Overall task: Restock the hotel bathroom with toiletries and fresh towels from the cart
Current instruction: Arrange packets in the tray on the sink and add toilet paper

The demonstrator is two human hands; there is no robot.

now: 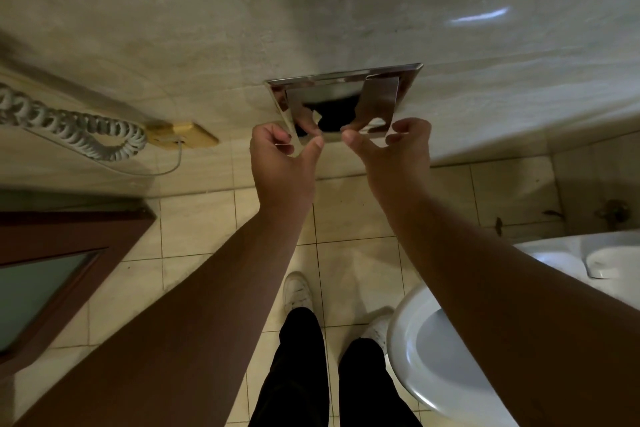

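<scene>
A chrome recessed holder [346,80] is set into the marble wall ahead, its dark opening partly showing. A mirror-like chrome flap [379,104] hangs over it and is lifted outward. My left hand [282,156] curls its fingers round the flap's lower left corner, thumb pointing toward the middle. My right hand [391,149] pinches the flap's lower right edge between thumb and curled fingers. No toiletries, towels or cart are in view. What is inside the holder is too dark to tell.
A coiled phone cord [72,125] and a beige wall box [180,135] lie to the left. A brown door with frosted glass [52,274] stands at lower left. The white toilet [436,350] is at lower right, close beside my legs. Tiled floor lies below.
</scene>
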